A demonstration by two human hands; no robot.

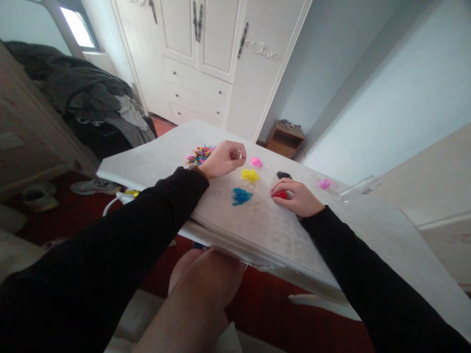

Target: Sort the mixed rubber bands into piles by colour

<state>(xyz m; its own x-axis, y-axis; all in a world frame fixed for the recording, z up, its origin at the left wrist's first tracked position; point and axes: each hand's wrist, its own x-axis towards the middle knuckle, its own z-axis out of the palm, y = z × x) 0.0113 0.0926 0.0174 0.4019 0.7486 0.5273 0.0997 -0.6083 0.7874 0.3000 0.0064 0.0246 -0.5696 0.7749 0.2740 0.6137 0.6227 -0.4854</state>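
1. Taking the yellow rubber bands (250, 175) as the middle of my clock, I see them heaped on the white table (250, 225), nearer its far edge than its right end.
2. My left hand (225, 159) is at 10 o'clock, fingers curled in and thumb close to them; I cannot tell whether they pinch anything. Its wrist partly hides the mixed-colour rubber bands (198, 155), further out at 10.
3. My right hand (298, 197) is at 4 o'clock, fingers and thumb curved around the red rubber bands (281, 194) and touching them; how firmly, I can't tell.
4. The pink rubber bands (256, 162) are near at 1 o'clock, the far edge a little beyond them. The black rubber bands (284, 175) sit at 3, just past my right fingers.
5. At 7 o'clock are the blue rubber bands (242, 196). Bare tabletop separates them from the red heap and stretches down to the near edge at 6, giving me sideways room.
6. Further out at 3 I have a pinkish looped item (326, 184), then a clear plastic container (356, 190) lying tilted beside it.
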